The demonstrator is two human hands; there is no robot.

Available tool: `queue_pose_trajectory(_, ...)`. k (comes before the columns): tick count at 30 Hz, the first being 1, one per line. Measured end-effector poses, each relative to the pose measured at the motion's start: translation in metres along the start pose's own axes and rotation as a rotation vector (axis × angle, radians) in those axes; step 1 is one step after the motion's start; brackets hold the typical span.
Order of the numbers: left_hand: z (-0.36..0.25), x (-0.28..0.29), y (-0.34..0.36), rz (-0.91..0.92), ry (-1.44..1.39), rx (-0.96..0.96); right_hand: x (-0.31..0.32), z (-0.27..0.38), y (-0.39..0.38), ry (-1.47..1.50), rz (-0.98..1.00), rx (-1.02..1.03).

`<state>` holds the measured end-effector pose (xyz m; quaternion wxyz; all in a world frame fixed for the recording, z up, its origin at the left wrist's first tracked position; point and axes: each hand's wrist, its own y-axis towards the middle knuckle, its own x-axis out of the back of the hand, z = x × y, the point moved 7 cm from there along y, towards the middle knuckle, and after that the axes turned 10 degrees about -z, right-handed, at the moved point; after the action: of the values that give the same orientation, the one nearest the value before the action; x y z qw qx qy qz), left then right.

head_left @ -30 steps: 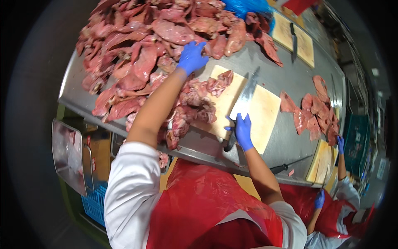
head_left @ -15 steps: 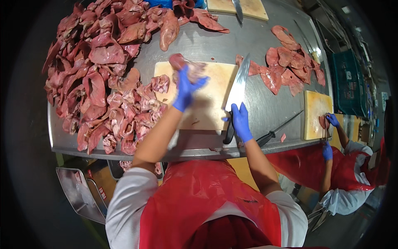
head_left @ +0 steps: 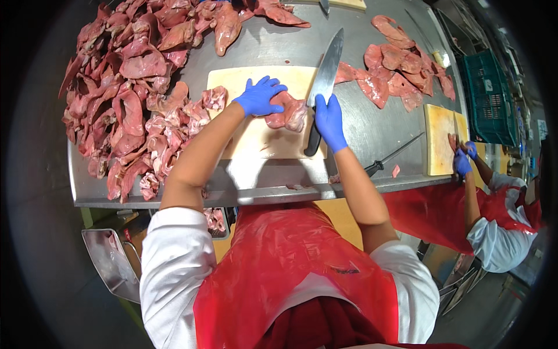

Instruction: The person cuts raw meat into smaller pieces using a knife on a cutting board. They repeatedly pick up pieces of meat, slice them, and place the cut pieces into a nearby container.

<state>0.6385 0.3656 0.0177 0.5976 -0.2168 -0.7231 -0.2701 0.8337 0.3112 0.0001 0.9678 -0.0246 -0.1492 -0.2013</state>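
Observation:
On the pale cutting board (head_left: 256,142) lies a pink piece of meat (head_left: 289,112). My left hand (head_left: 261,97), in a blue glove, rests on its left side with the fingers spread. In my right hand (head_left: 331,122), also gloved, is a large knife (head_left: 329,65) gripped by its black handle. Its broad blade points away from me, at the board's right edge beside the meat. Left of the board is a large pile of raw meat pieces (head_left: 142,64), with smaller pale trimmings (head_left: 160,139) at its near side.
Flat meat slices (head_left: 401,75) lie at the far right of the steel table (head_left: 273,43). A sharpening steel (head_left: 395,156) lies right of my right hand. At the right, a co-worker's gloved hands (head_left: 463,161) work at another board (head_left: 437,142). A green crate (head_left: 489,99) stands beyond.
My left hand has brought the meat down onto the board and now lies spread on it. The knife, still in my right hand, has shifted slightly left and away from me.

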Motion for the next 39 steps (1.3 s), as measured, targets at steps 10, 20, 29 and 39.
queue_pose_trajectory(10,-0.033,-0.008,-0.063,-0.247,-0.208,0.315,0.018,0.046,-0.112,-0.508,0.071,0.165)
queue_pose_trajectory(20,-0.025,-0.023,-0.085,-0.346,-0.206,0.085,0.005,0.037,-0.151,-0.946,0.439,0.028)
queue_pose_trajectory(29,0.014,0.002,-0.042,-0.127,-0.415,0.025,-0.014,0.007,-0.122,-0.829,0.394,0.097)
queue_pose_trajectory(39,-0.054,0.014,0.132,0.303,-0.142,-0.115,0.159,0.011,-0.21,-0.541,0.366,-0.221)
